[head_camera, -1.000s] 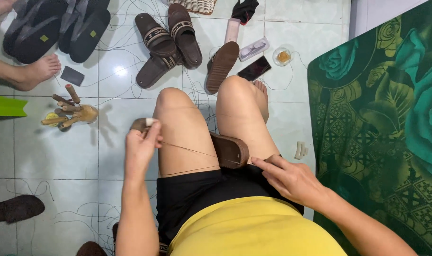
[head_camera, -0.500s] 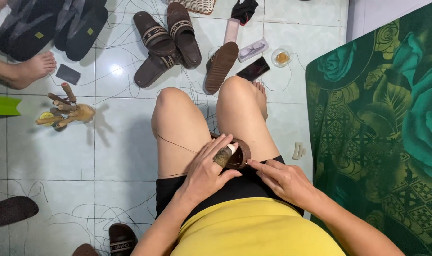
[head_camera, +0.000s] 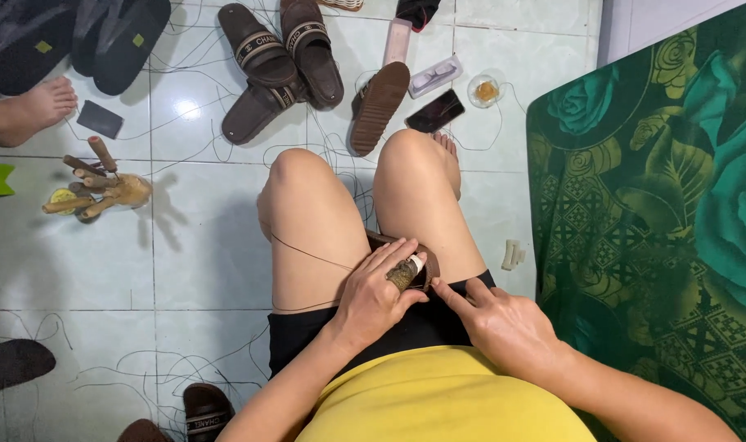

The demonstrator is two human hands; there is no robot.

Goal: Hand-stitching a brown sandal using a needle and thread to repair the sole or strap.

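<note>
I sit with my knees up, and a brown sandal is wedged between my thighs. My left hand rests on it and grips a small awl-like tool with a mottled handle and a white tip. My right hand holds the sandal's near edge, index finger stretched toward the tool. A thin brown thread runs from the sandal across my left thigh and loops back under it. Most of the sandal is hidden by my hands and legs.
Several brown sandals and a loose sole lie on the tiled floor ahead, with a dark phone and a small glass dish. A wooden peg stand and another person's foot are at left. Green patterned cloth fills the right.
My left hand, which was out to the left pulling the thread taut, has come in to the sandal with the tool. My right hand has stayed at the sandal's edge.
</note>
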